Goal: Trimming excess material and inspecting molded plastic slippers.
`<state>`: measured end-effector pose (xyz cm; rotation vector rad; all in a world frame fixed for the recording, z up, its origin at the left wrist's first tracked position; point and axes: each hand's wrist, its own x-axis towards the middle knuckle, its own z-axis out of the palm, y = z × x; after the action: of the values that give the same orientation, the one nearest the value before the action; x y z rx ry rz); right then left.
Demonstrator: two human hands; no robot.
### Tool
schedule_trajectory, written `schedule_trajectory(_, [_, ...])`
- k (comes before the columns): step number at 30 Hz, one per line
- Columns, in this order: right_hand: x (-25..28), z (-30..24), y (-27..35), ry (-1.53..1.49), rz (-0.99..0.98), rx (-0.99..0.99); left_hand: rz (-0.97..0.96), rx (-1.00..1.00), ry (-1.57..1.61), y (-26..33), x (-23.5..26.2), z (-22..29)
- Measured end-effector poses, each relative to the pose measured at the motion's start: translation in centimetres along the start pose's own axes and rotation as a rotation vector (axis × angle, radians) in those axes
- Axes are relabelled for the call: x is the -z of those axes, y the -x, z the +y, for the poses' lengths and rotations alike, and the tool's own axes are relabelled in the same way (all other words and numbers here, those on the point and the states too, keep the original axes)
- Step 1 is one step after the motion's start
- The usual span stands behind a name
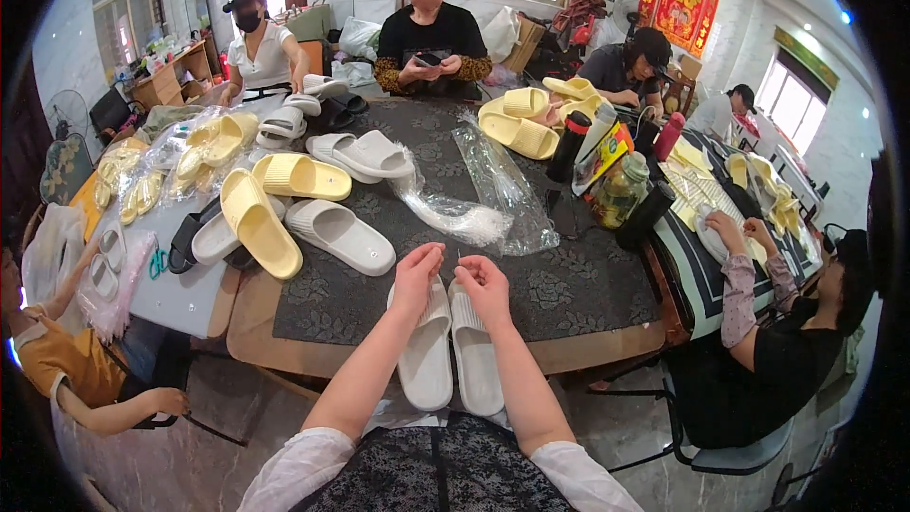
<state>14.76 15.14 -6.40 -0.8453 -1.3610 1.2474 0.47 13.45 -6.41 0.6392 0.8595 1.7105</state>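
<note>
A pair of light grey slippers lies side by side at the table's near edge, soles toward me: the left slipper [424, 360] and the right slipper [476, 370]. Above their straps, my left hand [417, 277] is closed in a pinch. Close beside it, my right hand [482, 286] pinches too, with a thin strand barely showing at its fingertips. What either hand holds is too small to name. Beyond them a bundle of clear thin plastic strands [464, 218] lies on the dark patterned cloth [559, 299].
Loose grey slippers [346, 239] and yellow slippers [261, 218] lie to the left. Clear plastic bags [502, 185] lie ahead. Bottles and a glass jar [621, 192] stand at right. Several people sit around the table, some handling slippers; one opposite holds a phone [427, 61].
</note>
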Motion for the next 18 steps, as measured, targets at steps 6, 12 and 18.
schedule_trajectory(6, [0.1,-0.8,0.4,0.066,-0.053,0.022,-0.041,0.006,-0.068,0.5,-0.2,0.5])
schedule_trajectory(12, [0.0,-1.2,0.6,0.082,-0.051,0.01,-0.077,-0.003,-0.13,0.3,0.0,0.1])
schedule_trajectory(18, [-0.1,-1.1,0.5,0.103,-0.041,0.013,-0.115,-0.021,-0.206,0.3,0.0,0.1])
